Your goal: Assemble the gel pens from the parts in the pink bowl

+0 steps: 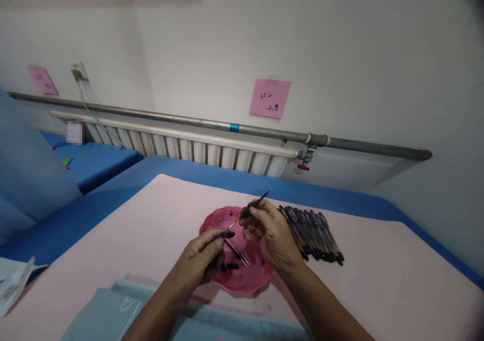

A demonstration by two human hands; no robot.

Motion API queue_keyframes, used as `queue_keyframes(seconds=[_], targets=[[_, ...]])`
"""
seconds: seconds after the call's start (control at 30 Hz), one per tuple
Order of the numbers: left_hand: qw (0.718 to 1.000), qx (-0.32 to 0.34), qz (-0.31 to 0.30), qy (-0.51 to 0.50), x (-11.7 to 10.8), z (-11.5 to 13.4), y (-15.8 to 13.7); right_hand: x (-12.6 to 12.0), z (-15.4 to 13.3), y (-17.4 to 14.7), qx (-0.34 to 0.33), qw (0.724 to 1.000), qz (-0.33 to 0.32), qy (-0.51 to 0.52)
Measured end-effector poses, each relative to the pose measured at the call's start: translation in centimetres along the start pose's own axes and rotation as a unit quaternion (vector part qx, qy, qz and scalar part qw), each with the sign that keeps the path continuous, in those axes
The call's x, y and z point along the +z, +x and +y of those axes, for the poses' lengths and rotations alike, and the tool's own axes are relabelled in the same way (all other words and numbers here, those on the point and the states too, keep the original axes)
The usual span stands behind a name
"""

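Above a pink scalloped dish [242, 284], both of my hands work close together. My left hand [202, 258] pinches a thin, pale pen refill [232, 225], its other end reaching toward my right fingers. Between the thumb and fingers of my right hand [270, 227] is a dark, slender pen barrel [260, 199], tilted up to the right. Whether the refill touches the barrel is too small to tell. Inside the dish lie a short black cap [233, 266] and several thin sticks [242, 258]. My left fingers partly cover the dish's near left side.
Right of the dish, several dark pens [312, 232] lie side by side in a row. A light blue cloth [102, 310] lies along the near edge of the pink table cover [370, 275]. White packaging [15, 283] sits at far left. Beyond the table are a radiator [196, 152] and pipe [363, 147].
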State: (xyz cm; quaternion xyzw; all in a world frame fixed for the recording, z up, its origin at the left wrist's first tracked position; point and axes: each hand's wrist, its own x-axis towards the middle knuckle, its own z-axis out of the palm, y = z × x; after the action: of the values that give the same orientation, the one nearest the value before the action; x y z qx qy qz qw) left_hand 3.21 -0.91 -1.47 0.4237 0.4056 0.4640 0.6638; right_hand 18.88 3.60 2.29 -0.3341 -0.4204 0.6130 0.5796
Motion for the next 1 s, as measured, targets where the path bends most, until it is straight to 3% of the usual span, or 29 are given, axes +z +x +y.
queue_keyframes(seconds=[0.17,0.37,0.47,0.53,0.67,0.7,0.77,0.87,1.0], targets=[[0.999,-0.015,-0.008,0.028,-0.1,0.1,0.0,-0.1,-0.5,-0.3,-0.009,0.995,-0.020,-0.101],[0.999,-0.008,0.018,0.032,-0.3,0.3,0.0,0.4,-0.1,-0.9,0.030,0.961,-0.150,-0.230],[0.999,-0.005,0.033,0.002,-0.4,0.5,0.1,0.3,-0.3,-0.7,-0.007,0.939,-0.134,-0.318],[0.999,0.003,0.045,-0.012,-0.4,0.8,0.2,0.1,-0.3,-0.7,-0.022,0.896,-0.119,-0.427],[0.998,0.001,0.060,-0.029,-0.3,1.1,0.3,-0.3,0.9,-1.2,-0.003,0.744,-0.237,-0.625],[0.998,-0.001,0.059,-0.033,-0.3,1.2,0.3,-0.4,1.4,-1.4,-0.002,0.718,-0.261,-0.646],[0.998,-0.003,0.054,-0.037,-0.3,1.1,0.3,-0.6,2.6,-1.8,-0.005,0.690,-0.284,-0.666],[0.998,-0.007,0.048,-0.037,-0.4,1.1,0.2,-0.9,3.7,-2.0,-0.007,0.685,-0.292,-0.667],[0.998,-0.007,0.041,-0.039,-0.3,1.2,0.1,-1.1,3.2,-1.5,-0.043,0.703,-0.261,-0.660]])
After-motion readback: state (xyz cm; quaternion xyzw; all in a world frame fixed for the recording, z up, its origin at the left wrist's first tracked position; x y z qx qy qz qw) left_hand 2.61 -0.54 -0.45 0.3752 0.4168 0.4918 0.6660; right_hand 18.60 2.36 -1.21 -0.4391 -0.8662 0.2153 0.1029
